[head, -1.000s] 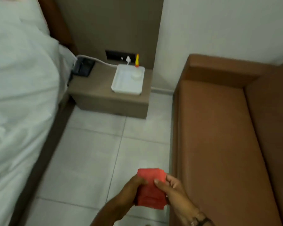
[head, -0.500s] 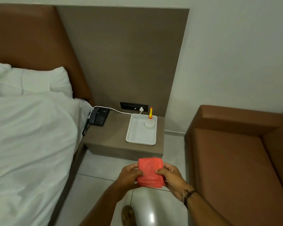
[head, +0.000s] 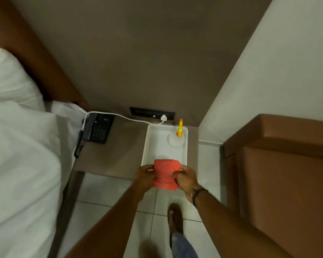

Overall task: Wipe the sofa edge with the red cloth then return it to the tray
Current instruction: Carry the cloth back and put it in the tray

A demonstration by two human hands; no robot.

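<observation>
A folded red cloth (head: 165, 173) is held between both hands, just above the near end of the white tray (head: 147, 144). My left hand (head: 145, 175) grips its left side and my right hand (head: 186, 178) grips its right side. The tray stands on a low brown bedside table (head: 110, 157). A white bottle (head: 176, 139) with a yellow and red nozzle stands in the tray's far right corner. The brown sofa (head: 287, 183) fills the right side, its armrest nearest the table.
A black telephone (head: 99, 128) and a white cable lie on the table's left part. A bed with white sheets (head: 21, 164) takes up the left. Grey floor tiles (head: 110, 190) run between bed and sofa; my foot (head: 174, 218) stands on them.
I have walked from the sofa toward the bedside table. The cloth, held in both hands throughout, has moved from over the floor to the tray's near end.
</observation>
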